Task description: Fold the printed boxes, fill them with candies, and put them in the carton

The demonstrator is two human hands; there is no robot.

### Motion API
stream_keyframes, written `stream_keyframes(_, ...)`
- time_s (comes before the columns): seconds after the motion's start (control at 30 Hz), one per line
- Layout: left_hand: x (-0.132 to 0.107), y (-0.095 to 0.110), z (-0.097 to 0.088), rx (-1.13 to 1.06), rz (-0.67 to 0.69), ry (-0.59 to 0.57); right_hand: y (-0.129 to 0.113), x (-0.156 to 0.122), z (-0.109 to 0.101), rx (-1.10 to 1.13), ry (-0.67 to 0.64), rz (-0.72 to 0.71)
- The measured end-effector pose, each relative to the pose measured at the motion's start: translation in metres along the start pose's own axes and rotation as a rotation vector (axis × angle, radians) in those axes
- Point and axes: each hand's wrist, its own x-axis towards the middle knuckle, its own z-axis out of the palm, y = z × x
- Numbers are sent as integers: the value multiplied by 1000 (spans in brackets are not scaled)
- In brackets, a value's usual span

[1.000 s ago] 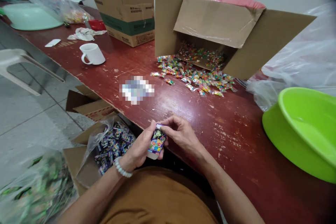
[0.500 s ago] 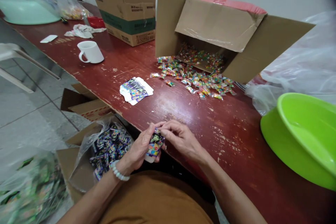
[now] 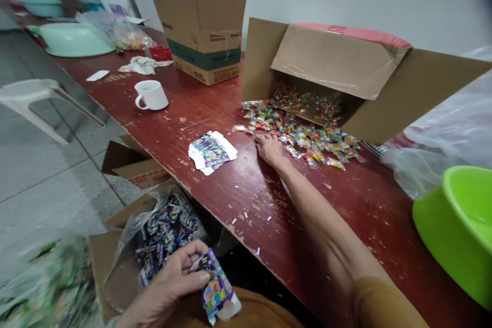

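In my left hand [image 3: 179, 271] is a small purple printed carton [image 3: 218, 287], gripped between thumb and fingers over my lap, its white end flap sticking out at the bottom. My right hand [image 3: 270, 148] stretches across the table, fingers curled down at the near edge of a heap of wrapped candies [image 3: 315, 138]. Its fingertips cover the spot of one loose candy, which is hidden beneath them. Left of that hand lies a stack of flat printed cartons [image 3: 212, 152]. The heap spills from a tipped cardboard box [image 3: 323, 64].
Small white scraps [image 3: 246, 215] dot the red table [image 3: 307, 246]. A white mug [image 3: 151, 96] and a taller cardboard box [image 3: 203, 56] stand further back. At right is a green basin [image 3: 442, 236]. Below the table edge, an open box holds purple packets [image 3: 165, 230].
My right hand has left the carton and reached forward to the candies. The left hand has lowered the carton toward my lap. White scraps now show on the table, and the view has shifted.
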Motion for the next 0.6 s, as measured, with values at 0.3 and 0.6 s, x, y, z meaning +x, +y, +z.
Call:
stream_keyframes(0.3,0,25,-35,271,-151,-237,-10,-59,-10,246,-45,28)
stream_keyframes(0.6,32,49,37,-53,135,-219,-77,-187,-17,1222,-192,97)
